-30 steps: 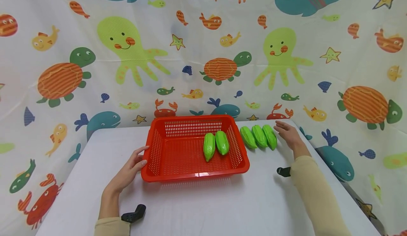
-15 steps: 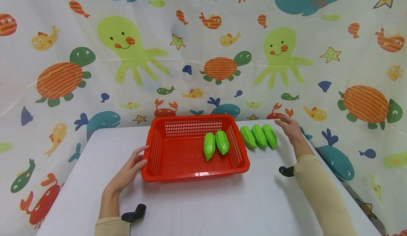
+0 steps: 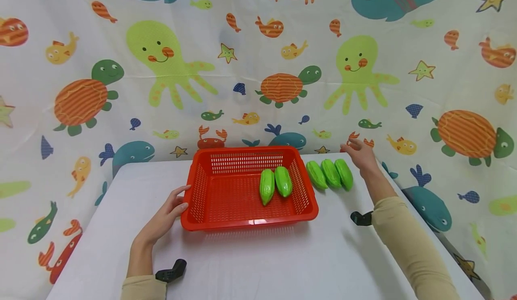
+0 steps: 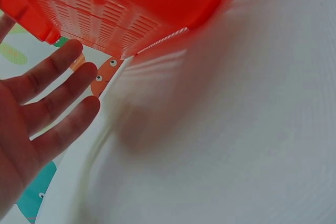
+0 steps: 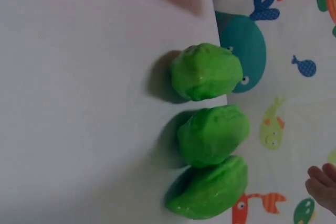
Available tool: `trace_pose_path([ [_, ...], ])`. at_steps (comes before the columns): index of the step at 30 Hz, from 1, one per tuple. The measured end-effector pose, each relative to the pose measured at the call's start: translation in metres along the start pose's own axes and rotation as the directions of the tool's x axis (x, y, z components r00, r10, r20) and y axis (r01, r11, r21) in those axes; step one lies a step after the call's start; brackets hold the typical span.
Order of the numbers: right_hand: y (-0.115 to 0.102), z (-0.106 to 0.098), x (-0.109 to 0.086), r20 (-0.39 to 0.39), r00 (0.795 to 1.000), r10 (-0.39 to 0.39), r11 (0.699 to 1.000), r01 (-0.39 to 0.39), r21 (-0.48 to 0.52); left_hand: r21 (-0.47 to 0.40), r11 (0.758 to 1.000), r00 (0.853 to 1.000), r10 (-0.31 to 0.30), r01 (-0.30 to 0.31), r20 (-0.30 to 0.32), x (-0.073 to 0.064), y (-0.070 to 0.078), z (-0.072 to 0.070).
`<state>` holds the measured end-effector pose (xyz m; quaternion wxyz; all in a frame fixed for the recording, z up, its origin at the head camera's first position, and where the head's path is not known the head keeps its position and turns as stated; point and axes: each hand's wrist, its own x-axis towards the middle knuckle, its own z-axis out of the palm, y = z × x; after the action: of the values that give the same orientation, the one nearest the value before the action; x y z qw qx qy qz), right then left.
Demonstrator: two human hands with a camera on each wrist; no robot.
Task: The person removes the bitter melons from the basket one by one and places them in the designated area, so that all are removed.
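**Right hand (image 3: 362, 154) hovering by green fruits (image 3: 331, 173), left hand (image 3: 163, 218) touching basket (image 3: 250, 225)**

Right: I'm holding nothing; fingers (image 5: 320, 187) are hanging loosely bent, released, above and just beside the far end of the outer fruit (image 3: 343, 174). Right-wrist view is showing a gap, so no contact.

Left: I'm touching the basket's left side, not clenching; the fingers (image 4: 60, 98) showing in the left-wrist view are standing straight and spread, not wrapping around anything. Basket is sitting mid-counter (image 3: 250, 264).

Fruits: three are lying in a row on the counter, just right of the basket. The outer two are looking like they're touching; the one nearest the basket (image 3: 317, 175) is leaving a slim gap. Two more, a left one (image 3: 266, 187) and a right one (image 3: 283, 182), are lying inside, toward the basket's right end.

Doing it well, my judgement: I'm likely lining up on the outer fruit, its right flank facing free counter. I'd be coming down along its length, thumb on one side, fingers on the other, pinching its thick middle rather than the tapering tip. Slick-looking ridges could be slipping under a light pinch. Its neighbour could be rolling if I'm nudging inward. Left hand should be staying light, just steadying the rim.
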<state>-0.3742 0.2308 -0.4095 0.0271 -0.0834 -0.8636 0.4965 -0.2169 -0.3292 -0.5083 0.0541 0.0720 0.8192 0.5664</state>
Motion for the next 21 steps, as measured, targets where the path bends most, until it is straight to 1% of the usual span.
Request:
trace_pose_path([
  [6,-0.019,0.009,-0.007,0.028,0.998,-0.05,0.999,0.051,-0.006,-0.008,1.0,1.0,0.005,-0.005,0.003,0.0,0.0,0.0],
  [9,-0.026,0.013,-0.011,0.057,0.995,-0.077,0.997,0.078,-0.011,-0.011,1.0,1.0,0.0,0.0,0.002,0.0,-0.001,0.0],
  [12,-0.032,0.018,-0.016,0.097,0.99,-0.1,0.995,0.1,0.006,-0.012,1.0,1.0,-0.002,0.002,0.001,0.0,0.0,0.0],
  [17,-0.046,0.027,-0.027,0.164,0.978,-0.132,0.991,0.129,0.03,-0.012,1.0,1.0,-0.001,0.001,0.0,0.0,0.0,0.0],
  [21,-0.061,0.036,-0.036,0.204,0.962,-0.181,0.983,0.173,0.056,-0.009,1.0,1.0,-0.001,0.001,-0.005,0.0,0.0,-0.001],
])
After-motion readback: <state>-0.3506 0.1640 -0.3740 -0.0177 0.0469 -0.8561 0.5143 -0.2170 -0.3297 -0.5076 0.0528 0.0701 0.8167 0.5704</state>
